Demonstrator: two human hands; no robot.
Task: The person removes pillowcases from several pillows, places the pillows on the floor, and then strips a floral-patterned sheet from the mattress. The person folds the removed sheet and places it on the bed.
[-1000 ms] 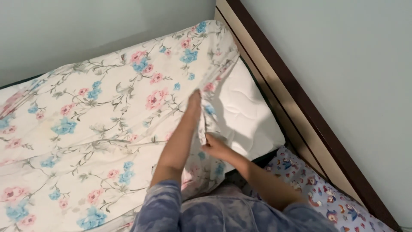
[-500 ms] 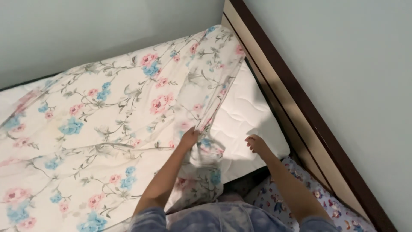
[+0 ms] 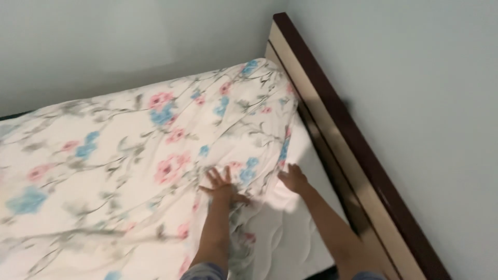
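right hand (image 3: 293, 179) moved onto floral sheet (image 3: 155, 129) edge; both hands' fingers (image 3: 218, 177) spread flat.

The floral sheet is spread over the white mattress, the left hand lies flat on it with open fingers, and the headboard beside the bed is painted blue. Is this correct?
Not quite. The headboard is not blue: the head view shows it dark brown with a beige band. The rest holds: the floral sheet is spread over the white mattress, and the left hand lies flat on it with open fingers.
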